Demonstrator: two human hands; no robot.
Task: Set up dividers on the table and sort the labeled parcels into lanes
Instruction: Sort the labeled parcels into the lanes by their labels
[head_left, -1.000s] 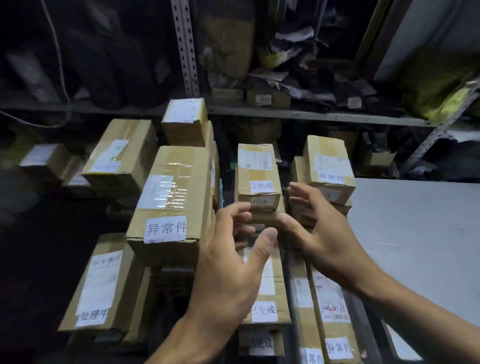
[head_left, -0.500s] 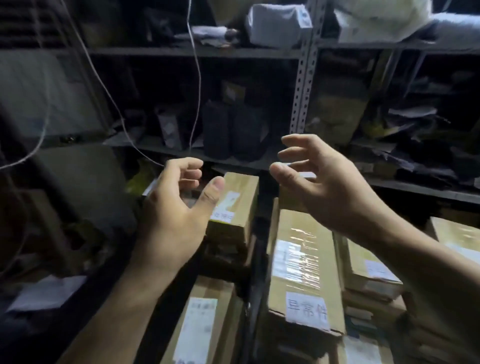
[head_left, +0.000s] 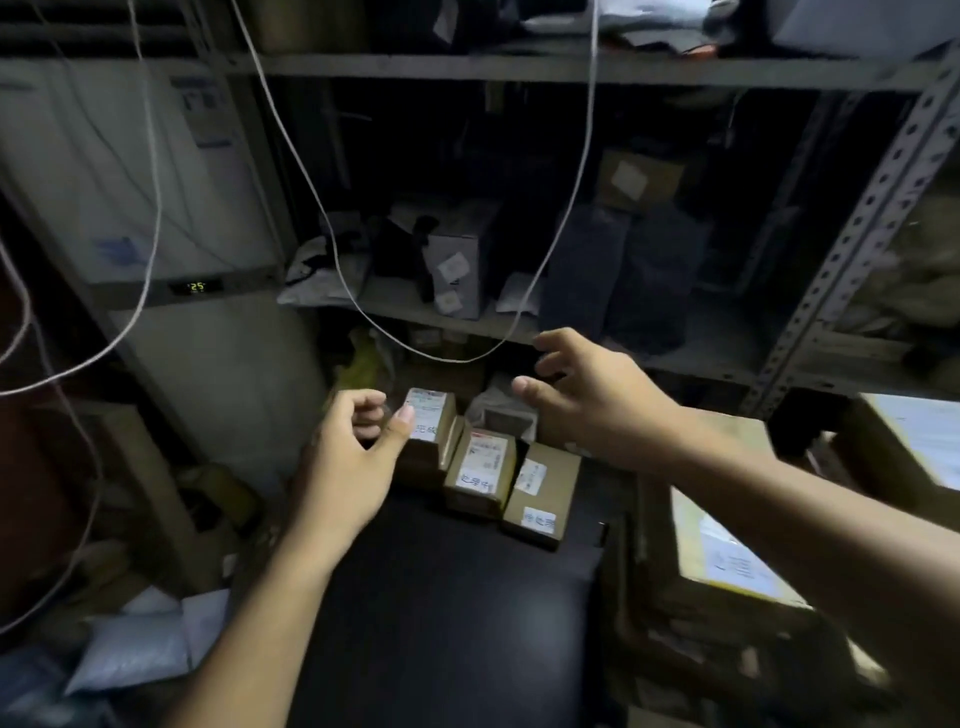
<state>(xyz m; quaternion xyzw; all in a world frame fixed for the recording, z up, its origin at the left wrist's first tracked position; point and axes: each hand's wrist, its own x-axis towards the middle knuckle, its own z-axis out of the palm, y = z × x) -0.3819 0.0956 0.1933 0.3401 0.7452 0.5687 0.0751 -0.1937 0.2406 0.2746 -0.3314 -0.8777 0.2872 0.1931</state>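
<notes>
dim shelving behind parcels on, seemingly, a dark surface.

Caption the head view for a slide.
Both empty hands, left hand and right hand, reach toward three small labeled parcels below cluttered shelving.

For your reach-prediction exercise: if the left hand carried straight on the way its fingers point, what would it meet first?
Most likely the leftmost small parcel: the left hand is empty, fingers curled loosely, thumb tip overlapping that parcel's near edge in the picture. Depth is unclear from one view, so it may not be touching.
</notes>
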